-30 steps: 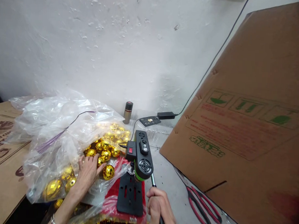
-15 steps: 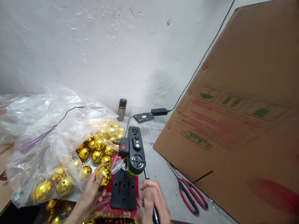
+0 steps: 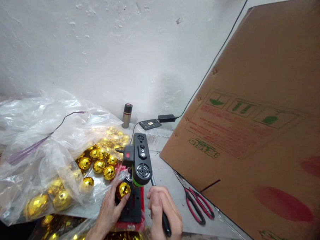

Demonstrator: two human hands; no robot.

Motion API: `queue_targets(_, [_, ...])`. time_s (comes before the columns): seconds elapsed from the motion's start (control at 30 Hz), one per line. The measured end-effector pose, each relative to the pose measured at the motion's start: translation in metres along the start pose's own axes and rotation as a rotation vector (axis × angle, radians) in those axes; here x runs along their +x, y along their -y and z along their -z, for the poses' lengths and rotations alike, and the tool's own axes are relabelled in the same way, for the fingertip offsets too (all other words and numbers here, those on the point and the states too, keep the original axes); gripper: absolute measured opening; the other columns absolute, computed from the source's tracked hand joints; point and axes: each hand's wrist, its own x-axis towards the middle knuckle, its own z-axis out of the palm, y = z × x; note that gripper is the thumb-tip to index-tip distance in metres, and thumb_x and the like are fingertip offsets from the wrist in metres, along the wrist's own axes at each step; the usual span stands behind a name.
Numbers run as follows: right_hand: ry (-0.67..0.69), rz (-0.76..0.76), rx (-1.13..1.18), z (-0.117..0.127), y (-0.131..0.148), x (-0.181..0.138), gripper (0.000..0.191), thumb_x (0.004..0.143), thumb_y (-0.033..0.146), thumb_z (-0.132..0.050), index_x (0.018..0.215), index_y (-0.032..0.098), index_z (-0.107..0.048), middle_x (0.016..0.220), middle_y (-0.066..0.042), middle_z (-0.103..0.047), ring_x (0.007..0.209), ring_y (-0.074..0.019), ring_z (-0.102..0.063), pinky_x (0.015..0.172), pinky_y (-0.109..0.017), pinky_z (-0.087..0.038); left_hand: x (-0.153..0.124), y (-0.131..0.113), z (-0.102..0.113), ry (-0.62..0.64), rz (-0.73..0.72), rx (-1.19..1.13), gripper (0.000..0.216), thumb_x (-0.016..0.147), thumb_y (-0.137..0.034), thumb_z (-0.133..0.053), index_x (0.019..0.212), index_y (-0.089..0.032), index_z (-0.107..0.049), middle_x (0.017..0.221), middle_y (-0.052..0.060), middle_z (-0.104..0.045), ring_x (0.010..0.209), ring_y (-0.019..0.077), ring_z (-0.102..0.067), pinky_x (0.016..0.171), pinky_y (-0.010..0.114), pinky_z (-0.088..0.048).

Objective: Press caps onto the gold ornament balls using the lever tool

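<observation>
A gold mirrored ball (image 3: pixel 123 190) is pinched between the thumb and fingers of my left hand (image 3: pixel 111 206). It is held over the black slotted base plate (image 3: pixel 131 212) of a small bench drill press (image 3: pixel 142 158), close beside the underside of its head. My right hand (image 3: pixel 165 215) is wrapped round the black grip of the press's lever (image 3: pixel 166 224). The tool tip under the head is mostly hidden. To the left, several more gold balls (image 3: pixel 99 166) lie in and around a clear plastic bag (image 3: pixel 56 129).
Red-handled scissors (image 3: pixel 198 206) lie right of the press, beside a large cardboard box (image 3: pixel 245 120). Behind stand a dark-capped bottle (image 3: pixel 127 115), a black panel (image 3: pixel 150 124) and a power adapter (image 3: pixel 167 118) with its cable. More gold balls (image 3: pixel 117 238) lie in plastic at the front edge.
My left hand has moved right with the gold ball, from beside the press to over its base plate. My right hand stays on the lever. The view has shifted slightly.
</observation>
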Motion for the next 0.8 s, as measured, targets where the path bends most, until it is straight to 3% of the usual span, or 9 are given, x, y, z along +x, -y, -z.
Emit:
queue_targets(0.17, [-0.096,-0.130,0.047,-0.010,0.010,-0.007,0.030,0.114,0.017,-0.044,0.087,0.023,-0.056,0.081,0.002,-0.056,0.068,-0.0106,-0.052,0.061,-0.026,-0.037,0.003,0.013,-0.007,-0.022,-0.226,0.128,0.051,0.091,-0.038,-0.072,0.138,-0.020,-0.066,0.138,0.019,-0.077,0.128,0.0408,-0.074,0.108,0.061,-0.061])
queue_targets(0.37, [-0.142,-0.167,0.054,-0.014,0.014,-0.009,0.035,0.116,0.022,-0.043,0.085,0.023,-0.059,0.082,0.001,-0.059,0.072,-0.0112,-0.055,0.069,-0.026,-0.043,0.002,0.013,-0.004,0.025,-0.373,0.206,0.055,0.080,-0.024,-0.078,0.135,-0.021,-0.071,0.136,0.020,-0.075,0.126,0.0400,-0.074,0.103,0.057,-0.065])
queue_targets(0.8, [-0.201,-0.200,0.031,-0.018,0.017,-0.012,0.037,0.113,0.016,-0.044,0.077,0.022,-0.052,0.079,0.002,-0.056,0.068,-0.0108,-0.053,0.067,-0.026,-0.040,0.011,-0.004,-0.005,0.227,-0.242,0.141,0.060,0.073,-0.018,-0.081,0.132,-0.023,-0.070,0.132,0.016,-0.073,0.125,0.0380,-0.071,0.109,0.058,-0.059])
